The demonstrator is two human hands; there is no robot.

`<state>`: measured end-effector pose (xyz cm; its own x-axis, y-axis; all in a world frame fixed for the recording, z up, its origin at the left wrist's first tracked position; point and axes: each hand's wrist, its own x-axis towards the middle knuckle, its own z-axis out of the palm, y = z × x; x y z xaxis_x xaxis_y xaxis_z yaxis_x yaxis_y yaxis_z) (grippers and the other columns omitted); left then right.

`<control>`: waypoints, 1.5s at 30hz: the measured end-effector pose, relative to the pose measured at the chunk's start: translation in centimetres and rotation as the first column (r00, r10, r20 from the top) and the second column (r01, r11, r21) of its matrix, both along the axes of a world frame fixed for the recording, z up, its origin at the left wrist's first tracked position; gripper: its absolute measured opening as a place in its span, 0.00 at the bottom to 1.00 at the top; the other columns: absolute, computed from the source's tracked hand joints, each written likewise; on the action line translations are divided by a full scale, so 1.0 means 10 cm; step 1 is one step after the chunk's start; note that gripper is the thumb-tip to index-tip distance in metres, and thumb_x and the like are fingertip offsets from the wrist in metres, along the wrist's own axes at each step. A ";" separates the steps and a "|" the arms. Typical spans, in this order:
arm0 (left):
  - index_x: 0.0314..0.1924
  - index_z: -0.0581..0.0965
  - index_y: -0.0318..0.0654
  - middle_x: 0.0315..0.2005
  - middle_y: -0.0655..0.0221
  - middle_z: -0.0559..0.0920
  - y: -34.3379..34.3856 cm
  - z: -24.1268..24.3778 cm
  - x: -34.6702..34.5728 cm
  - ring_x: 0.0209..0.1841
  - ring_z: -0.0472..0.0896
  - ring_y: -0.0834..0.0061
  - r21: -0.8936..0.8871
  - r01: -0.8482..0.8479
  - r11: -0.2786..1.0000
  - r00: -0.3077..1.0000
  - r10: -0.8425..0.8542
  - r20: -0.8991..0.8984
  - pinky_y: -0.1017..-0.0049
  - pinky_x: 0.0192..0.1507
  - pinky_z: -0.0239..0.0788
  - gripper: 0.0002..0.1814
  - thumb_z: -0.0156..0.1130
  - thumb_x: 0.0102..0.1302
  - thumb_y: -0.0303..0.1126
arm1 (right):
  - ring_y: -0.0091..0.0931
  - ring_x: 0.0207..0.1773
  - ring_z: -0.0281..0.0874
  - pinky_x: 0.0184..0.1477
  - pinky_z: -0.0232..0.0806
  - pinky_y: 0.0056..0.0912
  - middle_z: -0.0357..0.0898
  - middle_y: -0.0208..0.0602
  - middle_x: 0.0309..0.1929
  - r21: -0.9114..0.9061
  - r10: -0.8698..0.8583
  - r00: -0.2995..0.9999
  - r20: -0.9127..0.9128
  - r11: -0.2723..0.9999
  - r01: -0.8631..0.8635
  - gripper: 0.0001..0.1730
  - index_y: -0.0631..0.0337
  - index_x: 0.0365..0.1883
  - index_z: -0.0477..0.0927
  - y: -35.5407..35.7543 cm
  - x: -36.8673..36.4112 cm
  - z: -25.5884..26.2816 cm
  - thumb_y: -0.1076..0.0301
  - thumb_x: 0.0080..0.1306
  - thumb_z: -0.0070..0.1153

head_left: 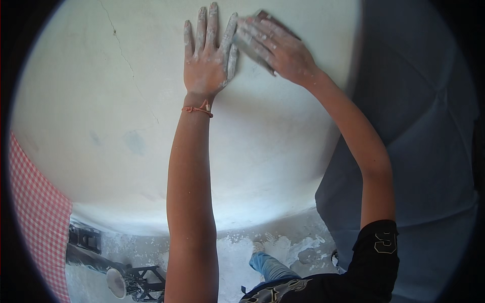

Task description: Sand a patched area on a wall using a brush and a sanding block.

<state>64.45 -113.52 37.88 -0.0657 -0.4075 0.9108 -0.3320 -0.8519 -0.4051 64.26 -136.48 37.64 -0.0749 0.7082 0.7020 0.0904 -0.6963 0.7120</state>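
Observation:
My left hand lies flat with spread fingers on a pale plastered wall, its skin dusted with white powder and a red cord bracelet at the wrist. Just right of it, my right hand presses a flat, thin-edged pad or block against the wall; its exact kind is hidden under the blurred fingers. White dust covers these fingers too. A thin crack runs down the wall left of my left hand.
Dark grey cloth hangs along the right side. Red-and-white checked cloth hangs at the lower left. Below the wall, the floor is spattered white. Black frame-like objects and a round-ended item stand at the lower left.

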 end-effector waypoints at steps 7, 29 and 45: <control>0.84 0.65 0.60 0.86 0.59 0.56 0.05 -0.02 0.04 0.86 0.55 0.54 0.010 0.009 1.000 0.999 -0.008 -0.043 0.46 0.86 0.37 0.35 0.48 0.79 0.51 | 0.28 0.89 0.53 0.90 0.48 0.38 0.59 0.33 0.87 -0.007 0.220 0.900 -0.376 0.971 -0.241 0.46 0.56 0.79 0.73 -0.01 -0.04 -0.21 0.41 0.68 0.66; 0.83 0.66 0.62 0.85 0.62 0.58 0.04 -0.02 -0.04 0.86 0.56 0.55 0.054 0.017 0.998 0.998 -0.014 -0.054 0.46 0.86 0.41 0.34 0.48 0.80 0.55 | 0.48 0.90 0.46 0.86 0.50 0.54 0.51 0.51 0.88 0.413 0.300 0.943 -0.142 0.884 -0.219 0.50 0.55 0.85 0.61 -0.05 0.12 -0.27 0.42 0.72 0.63; 0.84 0.64 0.61 0.86 0.59 0.57 0.03 -0.03 0.02 0.85 0.57 0.53 0.052 0.067 0.996 0.997 -0.065 -0.041 0.43 0.84 0.42 0.47 0.51 0.72 0.72 | 0.55 0.83 0.60 0.83 0.54 0.58 0.70 0.58 0.77 0.134 0.246 0.956 -0.158 0.965 -0.226 0.41 0.58 0.81 0.68 -0.42 0.16 -0.04 0.46 0.77 0.59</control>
<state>64.62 -113.22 37.55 -0.0585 -0.4515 0.8904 -0.4035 -0.8051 -0.4347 65.90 -140.65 37.25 -0.1017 0.6001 0.7934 0.3754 -0.7154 0.5893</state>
